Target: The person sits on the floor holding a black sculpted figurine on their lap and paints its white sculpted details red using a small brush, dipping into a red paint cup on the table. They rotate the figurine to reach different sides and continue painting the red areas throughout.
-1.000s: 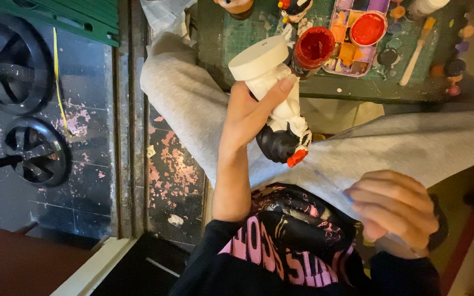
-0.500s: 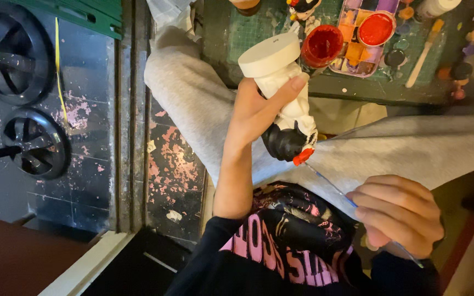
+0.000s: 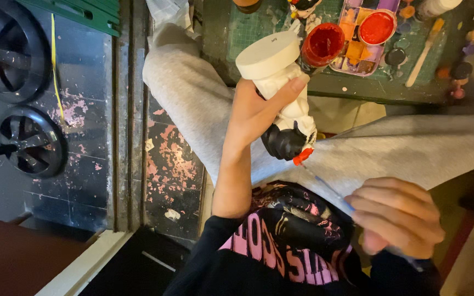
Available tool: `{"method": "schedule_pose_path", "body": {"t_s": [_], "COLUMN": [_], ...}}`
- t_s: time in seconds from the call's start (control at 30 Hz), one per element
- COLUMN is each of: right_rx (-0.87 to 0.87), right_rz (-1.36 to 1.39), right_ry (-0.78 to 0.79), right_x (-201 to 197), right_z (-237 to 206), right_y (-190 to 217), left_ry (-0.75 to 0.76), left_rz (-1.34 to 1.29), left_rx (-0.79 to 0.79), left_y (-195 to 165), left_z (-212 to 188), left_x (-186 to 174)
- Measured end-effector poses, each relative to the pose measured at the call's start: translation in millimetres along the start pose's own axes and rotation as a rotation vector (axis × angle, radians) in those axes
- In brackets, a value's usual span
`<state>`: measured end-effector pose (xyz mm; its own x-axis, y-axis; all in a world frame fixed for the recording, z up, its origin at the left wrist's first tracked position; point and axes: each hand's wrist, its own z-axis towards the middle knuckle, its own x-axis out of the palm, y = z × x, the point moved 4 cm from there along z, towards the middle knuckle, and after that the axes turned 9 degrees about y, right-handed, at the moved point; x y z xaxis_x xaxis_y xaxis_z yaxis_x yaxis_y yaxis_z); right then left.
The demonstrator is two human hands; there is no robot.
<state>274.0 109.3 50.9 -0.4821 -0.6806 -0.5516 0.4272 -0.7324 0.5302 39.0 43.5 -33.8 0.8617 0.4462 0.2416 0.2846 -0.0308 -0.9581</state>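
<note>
My left hand [image 3: 260, 109] grips a white plaster figurine [image 3: 274, 68] held upside down over my lap, its round base pointing up and away. The figurine's head end [image 3: 284, 143] is painted black with a small red part. My right hand [image 3: 396, 215] holds a thin blue-handled paintbrush [image 3: 327, 186], whose tip touches the red part of the figurine. Both my legs in grey trousers [image 3: 193, 98] lie under the work.
A green-topped table [image 3: 259, 27] ahead carries a paint palette [image 3: 366, 38], an open jar of red paint [image 3: 323, 44], a wooden stick [image 3: 424, 38] and small paint pots [image 3: 456, 71]. Dark wheels [image 3: 28, 142] and a green crate [image 3: 83, 11] sit on the paint-flecked floor at left.
The view has shifted slightly. The brush has come into sight, its tip against the figurine's red part; my left hand keeps the figurine in much the same place.
</note>
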Motion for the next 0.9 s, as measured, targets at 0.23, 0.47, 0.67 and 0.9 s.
{"method": "schedule_pose_path", "body": {"t_s": [0.23, 0.47, 0.67, 0.9], "right_rx": [0.243, 0.368, 0.155, 0.240], "right_rz": [-0.020, -0.080, -0.033, -0.004], "right_ry": [-0.292, -0.114, 0.130, 0.183], "right_x": [-3, 1, -5, -14], "right_z": [-21, -21, -8, 24], "right_y": [-8, -3, -5, 2], "left_ry": [0.002, 0.048, 0.040, 0.062], "left_rz": [0.187, 0.128, 0.271, 0.311], "left_rx": [0.182, 0.146, 0.182, 0.210], "left_y": [-24, -34, -45, -53], "left_z": [-14, -19, -20, -20], "left_x": [4, 8, 9, 12]}}
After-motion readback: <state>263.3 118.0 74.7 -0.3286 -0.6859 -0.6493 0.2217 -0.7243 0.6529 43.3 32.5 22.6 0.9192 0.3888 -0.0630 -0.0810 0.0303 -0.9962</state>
